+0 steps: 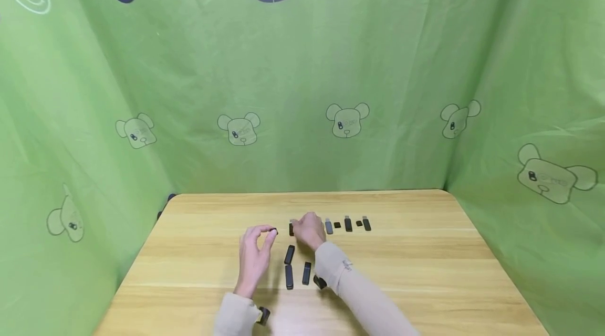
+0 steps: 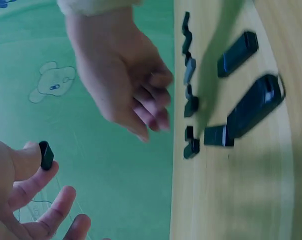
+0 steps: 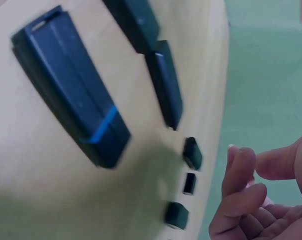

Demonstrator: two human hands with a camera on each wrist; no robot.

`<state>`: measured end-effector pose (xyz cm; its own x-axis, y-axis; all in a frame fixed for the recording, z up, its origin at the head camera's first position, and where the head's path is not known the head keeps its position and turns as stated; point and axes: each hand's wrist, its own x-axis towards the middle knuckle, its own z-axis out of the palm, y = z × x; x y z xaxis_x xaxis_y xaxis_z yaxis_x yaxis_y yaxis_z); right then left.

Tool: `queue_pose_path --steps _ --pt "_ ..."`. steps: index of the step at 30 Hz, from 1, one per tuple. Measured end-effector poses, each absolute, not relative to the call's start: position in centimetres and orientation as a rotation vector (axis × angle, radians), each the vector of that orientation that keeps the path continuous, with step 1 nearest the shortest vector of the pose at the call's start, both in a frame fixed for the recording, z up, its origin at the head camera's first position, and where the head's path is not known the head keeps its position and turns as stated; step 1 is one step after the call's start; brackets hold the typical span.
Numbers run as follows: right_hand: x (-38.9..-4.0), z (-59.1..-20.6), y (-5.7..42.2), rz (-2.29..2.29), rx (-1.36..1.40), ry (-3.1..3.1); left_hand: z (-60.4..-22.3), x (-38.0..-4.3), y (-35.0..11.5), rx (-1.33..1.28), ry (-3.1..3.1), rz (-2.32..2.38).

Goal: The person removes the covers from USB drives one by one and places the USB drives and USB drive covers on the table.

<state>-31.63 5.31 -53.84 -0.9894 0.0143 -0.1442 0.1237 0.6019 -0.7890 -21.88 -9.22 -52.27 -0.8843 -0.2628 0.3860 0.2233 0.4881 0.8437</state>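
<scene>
Between the thumb and index finger of my left hand [image 1: 251, 260] is a small black cap [image 2: 46, 155], its hollow end visible in the left wrist view; the other fingers spread away. My right hand [image 1: 309, 228] hovers over the row of USB sticks, its fingers loosely bent and nothing seen between them in either wrist view. Beside its fingertips in the head view lies a black USB stick [image 1: 291, 230], partly covered by the hand. To the right lie a grey USB stick [image 1: 329, 227] and two black ones [image 1: 348, 225], metal plugs facing away, with small black caps [image 1: 337, 224] among them.
Nearer the person, several long black sticks [image 1: 289, 277] lie on the wooden table [image 1: 425, 273]; one [image 3: 71, 90] shows a blue band in the right wrist view. Green printed curtains [image 1: 293, 157] enclose the table's back and sides.
</scene>
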Motion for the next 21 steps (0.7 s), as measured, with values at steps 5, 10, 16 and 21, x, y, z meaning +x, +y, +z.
queue_pose_path --steps 5,10,16,21 --pt "-31.3 -52.3 6.5 -1.379 0.031 2.758 -52.7 -23.4 -9.7 -0.011 -2.343 -1.294" --pt "-31.0 -50.7 7.6 -1.454 -0.002 2.72 -53.1 -25.0 -10.2 -0.033 -2.42 -1.171" --pt "-30.3 -49.6 8.6 -1.529 -0.031 2.676 -53.4 -26.3 -10.8 -0.092 -2.517 -1.026" --pt "-29.7 -48.9 9.3 -1.559 -0.082 2.674 -54.0 -27.7 -11.2 -0.145 -2.554 -0.944"
